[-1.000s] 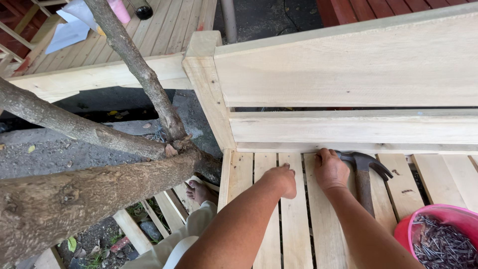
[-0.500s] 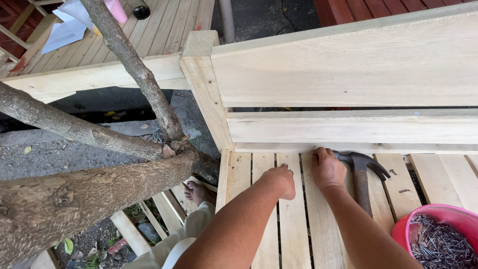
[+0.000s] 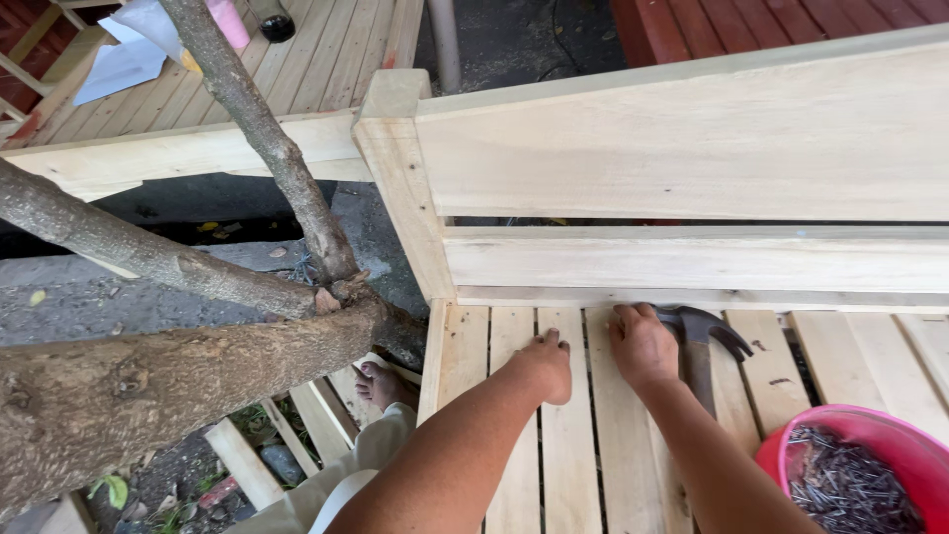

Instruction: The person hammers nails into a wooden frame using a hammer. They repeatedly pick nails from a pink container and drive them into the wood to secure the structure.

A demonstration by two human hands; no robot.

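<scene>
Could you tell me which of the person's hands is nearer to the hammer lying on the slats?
The right. The right hand rests on the slats directly beside the hammer, at its head. The left hand lies farther left, with the right hand between it and the hammer.

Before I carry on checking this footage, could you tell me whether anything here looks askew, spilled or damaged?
Nothing stands out. The left hand and right hand press flat on the slats, the hammer lies beside the right hand, and the nails stay inside the pink bowl.
</scene>
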